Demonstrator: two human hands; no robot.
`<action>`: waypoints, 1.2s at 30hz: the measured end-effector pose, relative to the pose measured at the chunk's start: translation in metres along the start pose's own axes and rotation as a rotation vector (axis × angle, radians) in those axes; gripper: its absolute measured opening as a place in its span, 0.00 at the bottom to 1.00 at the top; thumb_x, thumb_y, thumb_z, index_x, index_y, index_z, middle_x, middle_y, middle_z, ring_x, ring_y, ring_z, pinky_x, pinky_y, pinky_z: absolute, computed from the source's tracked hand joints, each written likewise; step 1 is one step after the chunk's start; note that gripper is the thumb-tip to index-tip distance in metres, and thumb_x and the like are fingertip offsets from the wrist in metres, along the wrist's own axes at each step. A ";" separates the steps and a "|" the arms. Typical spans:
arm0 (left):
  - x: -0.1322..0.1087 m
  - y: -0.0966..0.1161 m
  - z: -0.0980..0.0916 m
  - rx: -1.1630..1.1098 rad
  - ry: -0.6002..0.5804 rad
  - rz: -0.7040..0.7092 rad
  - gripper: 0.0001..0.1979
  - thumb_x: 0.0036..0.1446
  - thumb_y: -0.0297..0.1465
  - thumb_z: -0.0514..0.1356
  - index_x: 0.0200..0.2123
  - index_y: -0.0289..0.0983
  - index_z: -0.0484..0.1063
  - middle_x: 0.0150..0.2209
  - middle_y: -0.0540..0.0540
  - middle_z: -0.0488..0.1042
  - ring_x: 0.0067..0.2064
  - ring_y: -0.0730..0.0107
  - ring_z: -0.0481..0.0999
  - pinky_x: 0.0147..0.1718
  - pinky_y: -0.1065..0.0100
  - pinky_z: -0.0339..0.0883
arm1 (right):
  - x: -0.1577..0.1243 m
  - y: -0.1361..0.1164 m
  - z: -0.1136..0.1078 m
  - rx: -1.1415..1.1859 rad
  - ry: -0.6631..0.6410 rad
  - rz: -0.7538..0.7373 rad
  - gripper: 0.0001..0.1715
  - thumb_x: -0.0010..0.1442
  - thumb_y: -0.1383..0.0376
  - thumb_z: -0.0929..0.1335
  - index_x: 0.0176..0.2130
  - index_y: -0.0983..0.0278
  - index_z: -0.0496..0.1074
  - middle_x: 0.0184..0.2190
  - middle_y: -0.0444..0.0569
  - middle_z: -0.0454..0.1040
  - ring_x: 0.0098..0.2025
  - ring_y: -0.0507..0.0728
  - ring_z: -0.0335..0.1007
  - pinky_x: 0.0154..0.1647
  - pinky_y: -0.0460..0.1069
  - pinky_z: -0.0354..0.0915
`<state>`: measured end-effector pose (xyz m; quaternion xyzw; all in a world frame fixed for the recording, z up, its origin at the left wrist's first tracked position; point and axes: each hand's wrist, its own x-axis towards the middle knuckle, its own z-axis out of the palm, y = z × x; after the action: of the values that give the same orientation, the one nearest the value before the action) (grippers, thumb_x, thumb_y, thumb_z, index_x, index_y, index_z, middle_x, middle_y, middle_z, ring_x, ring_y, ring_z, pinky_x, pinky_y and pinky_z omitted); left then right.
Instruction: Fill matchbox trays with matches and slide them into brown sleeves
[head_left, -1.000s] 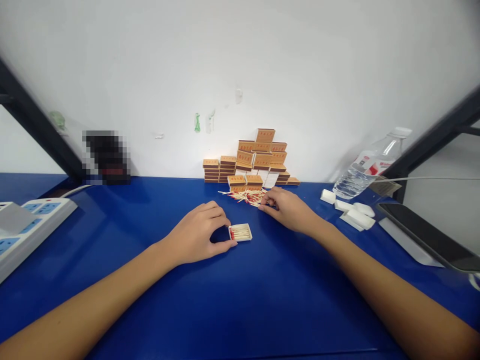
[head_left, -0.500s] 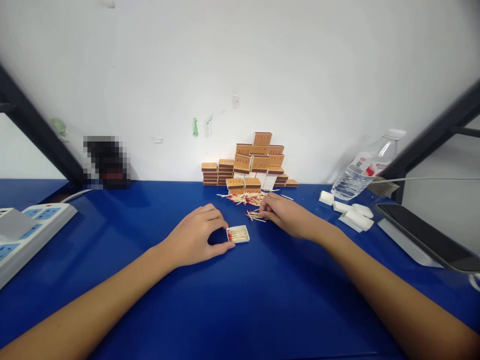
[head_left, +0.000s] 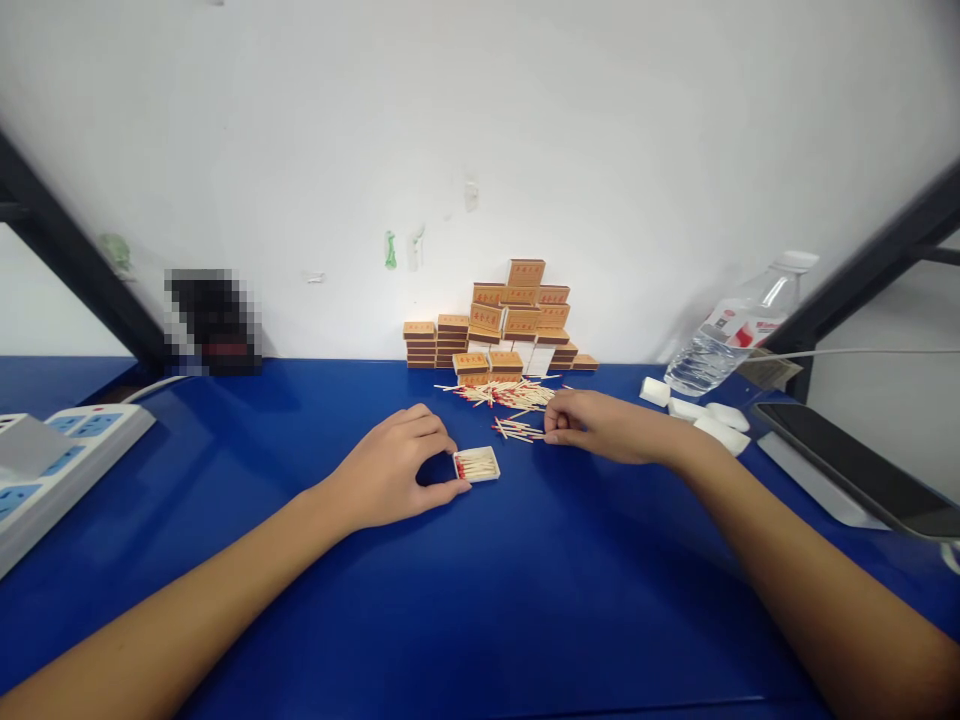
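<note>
A small white matchbox tray (head_left: 487,476) with several red-tipped matches in it lies on the blue table (head_left: 480,600). My left hand (head_left: 401,468) grips its left end between thumb and fingers. Right of and beyond the tray is a small group of loose matches (head_left: 517,430). My right hand (head_left: 592,422) is at the right ends of these matches, fingers curled and pinched together; what is between the fingertips is too small to make out. Behind them lies a larger heap of matches (head_left: 502,393), in front of stacked matchboxes (head_left: 521,322).
A power strip (head_left: 90,440) lies at the left, and a dark pixelated object (head_left: 214,322) stands by the wall. On the right are a water bottle (head_left: 731,325), several white pieces (head_left: 720,432) and a phone (head_left: 862,465) on a white stand.
My right hand has moved right, from above the small group of matches to their right ends, uncovering more of them. My left hand still holds the tray in the same place.
</note>
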<state>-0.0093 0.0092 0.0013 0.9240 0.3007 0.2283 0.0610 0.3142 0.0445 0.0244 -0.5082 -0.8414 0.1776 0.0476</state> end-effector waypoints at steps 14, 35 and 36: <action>0.000 -0.001 0.000 0.006 -0.004 0.000 0.13 0.63 0.41 0.67 0.42 0.37 0.80 0.40 0.44 0.79 0.44 0.58 0.74 0.47 0.56 0.72 | 0.004 -0.006 0.006 -0.032 -0.012 -0.013 0.12 0.68 0.56 0.66 0.39 0.62 0.72 0.37 0.53 0.75 0.37 0.59 0.68 0.38 0.52 0.61; 0.000 -0.001 -0.001 0.008 -0.004 0.009 0.13 0.64 0.41 0.67 0.43 0.37 0.80 0.40 0.44 0.78 0.44 0.59 0.74 0.46 0.56 0.72 | 0.004 -0.018 0.010 0.011 0.136 -0.102 0.17 0.68 0.50 0.67 0.41 0.62 0.69 0.40 0.53 0.73 0.39 0.59 0.68 0.39 0.52 0.62; 0.000 -0.001 -0.001 0.007 -0.004 0.010 0.13 0.64 0.41 0.67 0.43 0.37 0.80 0.40 0.44 0.78 0.44 0.58 0.74 0.46 0.56 0.72 | 0.004 -0.018 0.011 0.016 0.137 -0.101 0.20 0.66 0.48 0.69 0.43 0.62 0.69 0.42 0.54 0.73 0.39 0.59 0.68 0.39 0.53 0.62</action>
<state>-0.0097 0.0100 0.0018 0.9262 0.2966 0.2256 0.0570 0.2946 0.0377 0.0204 -0.4758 -0.8592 0.1467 0.1179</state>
